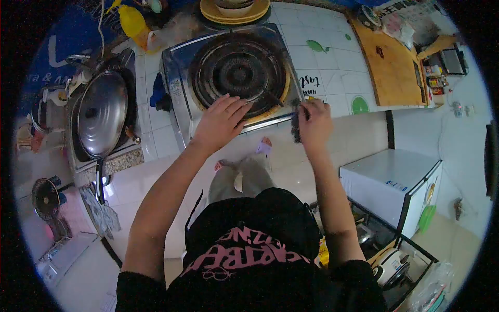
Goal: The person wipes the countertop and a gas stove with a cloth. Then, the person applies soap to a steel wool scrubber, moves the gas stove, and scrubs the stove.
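The right grip (316, 125) was closed on a dark, rough pad (296, 125) beside the front right corner of the stove (179, 78), which stood on the tiled desk (335, 62). The left grip (221, 122) lay at the burner ring's (205, 65) front edge; whether it grasped anything, I could not tell. I judged the work under way, unfinished: the ring sat in place, brown marks below. Fingers partly hid the pad; the ring's underside was unseen.

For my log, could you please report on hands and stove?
Left hand at front of burner. Right hand holding dark pad by stove's front corner. Stacked plates behind, clear of both.
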`<act>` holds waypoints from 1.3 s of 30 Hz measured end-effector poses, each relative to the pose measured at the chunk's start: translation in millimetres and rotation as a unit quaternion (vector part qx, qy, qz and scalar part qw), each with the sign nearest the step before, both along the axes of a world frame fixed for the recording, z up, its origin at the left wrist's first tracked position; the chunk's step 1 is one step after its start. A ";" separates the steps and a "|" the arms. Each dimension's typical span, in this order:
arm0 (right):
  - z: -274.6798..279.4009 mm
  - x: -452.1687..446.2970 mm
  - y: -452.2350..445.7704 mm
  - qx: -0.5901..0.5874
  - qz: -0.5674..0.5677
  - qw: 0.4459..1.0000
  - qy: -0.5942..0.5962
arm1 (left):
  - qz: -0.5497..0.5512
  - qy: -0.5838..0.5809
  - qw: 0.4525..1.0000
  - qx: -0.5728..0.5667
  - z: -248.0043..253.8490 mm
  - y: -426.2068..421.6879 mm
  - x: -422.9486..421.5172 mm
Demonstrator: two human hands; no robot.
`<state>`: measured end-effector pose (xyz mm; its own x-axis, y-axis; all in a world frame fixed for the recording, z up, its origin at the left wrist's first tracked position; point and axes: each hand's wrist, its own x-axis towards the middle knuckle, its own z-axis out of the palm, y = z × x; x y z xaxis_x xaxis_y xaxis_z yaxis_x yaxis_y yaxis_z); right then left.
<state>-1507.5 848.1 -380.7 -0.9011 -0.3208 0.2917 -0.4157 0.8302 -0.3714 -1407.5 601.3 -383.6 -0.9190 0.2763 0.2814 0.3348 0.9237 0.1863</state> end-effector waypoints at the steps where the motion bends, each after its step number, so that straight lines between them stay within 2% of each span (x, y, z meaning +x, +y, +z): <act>1: -3.6 10.7 -5.1 0.014 0.039 0.999 0.031 | 0.002 0.009 1.000 0.010 0.4 -0.4 -1.7; 3: -2.2 26.7 -15.8 0.029 0.080 0.994 0.063 | 0.002 0.006 1.000 0.015 1.7 -1.2 -2.6; 5: 6.3 37.9 -24.5 -0.005 0.131 0.991 0.017 | 0.001 -0.002 1.000 0.021 3.2 0.1 -0.9; 6: -0.3 25.5 -16.5 0.010 0.138 0.989 0.057 | 0.005 0.005 1.000 0.020 4.1 0.4 -0.8; 7: -0.2 17.2 -12.7 0.009 0.140 0.989 0.054 | 0.008 0.010 1.000 0.021 4.3 0.6 0.6; 9: 4.4 8.7 -7.6 0.015 0.058 0.995 0.085 | 0.006 0.000 1.000 0.014 2.9 0.6 0.9; 11: 5.0 33.7 -17.2 0.040 0.077 0.995 0.048 | 0.004 -0.002 1.000 0.005 1.6 -0.3 -2.6; 13: -3.9 57.5 -36.3 -0.019 0.174 0.984 0.044 | 0.006 -0.001 1.000 0.024 -0.9 0.0 -1.5; 14: 0.1 61.6 -40.1 -0.013 0.186 0.982 0.032 | 0.006 -0.003 1.000 0.024 -0.9 0.1 -0.2; 18: -17.7 28.9 -3.5 0.000 0.181 0.980 0.076 | 0.003 -0.010 1.000 0.020 -1.3 -1.6 -0.4; 20: -11.6 15.6 11.5 -0.007 0.095 0.987 0.129 | 0.008 -0.010 1.000 0.024 -2.0 -1.9 0.4; 21: -12.7 22.4 9.0 -0.007 0.094 0.987 0.127 | 0.006 0.002 1.000 0.023 0.0 -1.1 0.3; 23: -17.8 43.7 -8.1 0.008 0.163 0.982 0.097 | 0.000 0.016 1.000 0.021 1.9 -0.1 -0.9; 24: -32.5 54.7 -24.5 -0.047 0.180 0.977 0.106 | -0.001 0.010 1.000 0.026 2.3 -0.8 -1.6; 27: -18.6 63.0 -38.5 -0.050 0.236 0.964 0.108 | -0.001 -0.015 0.999 0.032 -0.2 -3.8 -0.7; 28: -30.2 55.7 -29.7 -0.043 0.222 0.963 0.146 | 0.000 -0.034 0.999 0.035 -1.4 -4.5 -0.1; 29: -30.3 50.3 -18.6 -0.043 0.221 0.964 0.145 | -0.002 -0.035 0.999 0.036 -2.9 -4.5 0.2; 31: -21.9 40.1 -6.6 -0.035 0.124 0.984 0.124 | -0.008 0.007 0.998 0.056 -1.7 -3.1 -2.0; 33: -20.7 53.9 -13.6 -0.011 0.146 0.982 0.116 | -0.003 0.013 0.998 0.058 0.8 -1.6 -0.9; 35: -23.8 71.8 -36.7 0.000 0.241 0.966 0.089 | -0.003 0.020 0.998 0.060 1.5 -0.7 -1.0; 37: -20.4 71.4 -40.1 -0.043 0.262 0.961 0.084 | 0.000 0.009 0.998 0.056 1.1 -1.6 -1.3; 39: -18.9 60.8 -20.4 0.022 0.164 0.986 0.019 | -0.004 0.003 0.998 0.057 0.5 -2.6 -1.3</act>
<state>-1446.8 827.6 -399.6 -0.7355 -0.6064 0.3022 -0.6774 0.6640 -0.3165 -1408.8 598.7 -383.1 -0.9148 0.2494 0.3177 0.3436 0.8940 0.2876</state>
